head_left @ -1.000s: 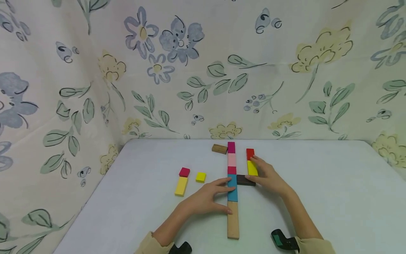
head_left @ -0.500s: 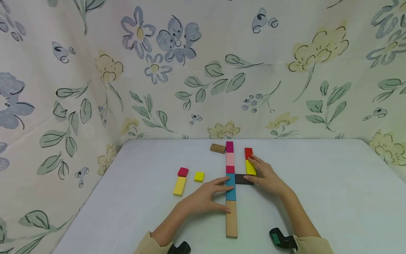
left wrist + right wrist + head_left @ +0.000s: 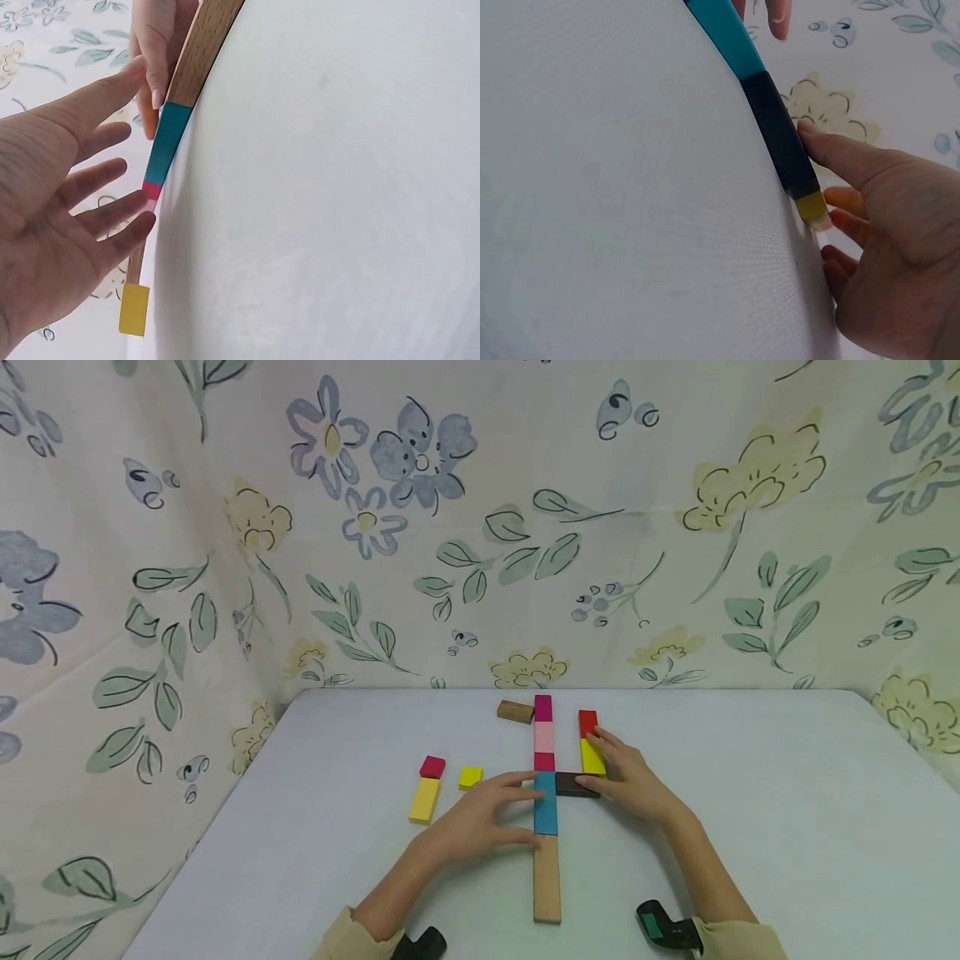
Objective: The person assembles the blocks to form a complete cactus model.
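Note:
A straight column of flat blocks runs away from me: a wooden block (image 3: 547, 881) nearest, then a blue block (image 3: 546, 814), a crimson block (image 3: 543, 762), a pink block (image 3: 543, 737) and a magenta block (image 3: 543, 707). Beside the blue block my left hand (image 3: 472, 818) hovers with spread fingers, fingertips over the column's left edge. My right hand (image 3: 637, 785) rests its thumb on a dark block (image 3: 573, 784) that juts right from the column. Its fingers touch a yellow block (image 3: 592, 758), with a red block (image 3: 588, 723) beyond.
To the left lie a small yellow block (image 3: 470, 777), a longer pale yellow block (image 3: 425, 800) and a dark pink block (image 3: 432, 767). A brown block (image 3: 515, 711) sits at the column's far end. Floral cloth (image 3: 450, 635) hangs behind the white table (image 3: 337, 735).
My left hand has drawn slightly left and lifted its fingers off the blue and wooden blocks. The right hand and the blocks keep their places.

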`<state>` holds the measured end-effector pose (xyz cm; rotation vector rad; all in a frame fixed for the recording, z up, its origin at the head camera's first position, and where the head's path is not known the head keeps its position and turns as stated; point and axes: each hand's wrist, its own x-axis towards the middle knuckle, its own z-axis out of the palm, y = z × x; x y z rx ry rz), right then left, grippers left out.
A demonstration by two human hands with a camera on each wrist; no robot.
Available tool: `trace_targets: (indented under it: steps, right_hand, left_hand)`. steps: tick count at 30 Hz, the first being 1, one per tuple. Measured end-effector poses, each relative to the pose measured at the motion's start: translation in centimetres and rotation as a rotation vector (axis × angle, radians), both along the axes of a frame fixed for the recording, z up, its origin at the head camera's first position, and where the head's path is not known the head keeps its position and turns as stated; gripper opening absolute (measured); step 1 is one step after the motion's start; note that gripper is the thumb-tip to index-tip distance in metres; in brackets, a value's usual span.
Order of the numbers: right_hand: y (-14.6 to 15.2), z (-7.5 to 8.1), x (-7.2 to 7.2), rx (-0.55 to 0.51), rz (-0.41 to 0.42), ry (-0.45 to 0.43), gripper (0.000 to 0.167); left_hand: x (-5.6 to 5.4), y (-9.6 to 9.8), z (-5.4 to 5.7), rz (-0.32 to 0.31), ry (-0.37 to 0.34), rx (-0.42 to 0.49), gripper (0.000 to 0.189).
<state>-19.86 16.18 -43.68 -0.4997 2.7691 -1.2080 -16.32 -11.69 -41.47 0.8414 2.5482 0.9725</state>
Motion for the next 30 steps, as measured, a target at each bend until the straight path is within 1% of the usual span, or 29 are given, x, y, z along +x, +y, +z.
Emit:
trace_targets:
  steps: [2, 6, 10, 15, 19, 21, 25, 30]
  right_hand:
    - [0.0, 0.1, 0.1, 0.0, -0.002, -0.003, 0.077]
    - [-0.1, 0.2, 0.1, 0.002, -0.004, -0.005, 0.077]
    - [-0.2, 0.2, 0.2, 0.004, -0.001, -0.002, 0.077]
    - [-0.1, 0.2, 0.2, 0.003, 0.0, -0.013, 0.078]
    - [-0.1, 0.3, 0.2, 0.014, -0.003, -0.016, 0.079]
    - [-0.1, 0.4, 0.2, 0.021, -0.003, -0.015, 0.08]
    - [-0.1, 0.3, 0.2, 0.018, -0.003, -0.014, 0.079]
    - [-0.1, 0.3, 0.2, 0.014, -0.004, -0.01, 0.078]
  left_hand:
    - [-0.1, -0.1, 0.1, 0.036, 0.033, 0.019, 0.057]
    - [-0.2, -0.4, 0.2, 0.115, 0.076, 0.11, 0.049]
    - [-0.5, -0.8, 0.0, 0.206, 0.133, 0.19, 0.04]
    - [-0.8, -1.5, -0.3, 0.345, 0.188, 0.23, 0.035]
    - [-1.3, -2.2, -0.5, 0.426, 0.202, 0.234, 0.033]
    - [-1.5, -2.5, -0.6, 0.45, 0.2, 0.238, 0.032]
    - [-2.0, -3.2, -0.9, 0.48, 0.193, 0.219, 0.034]
    - [-2.4, -3.8, -1.3, 0.491, 0.19, 0.188, 0.037]
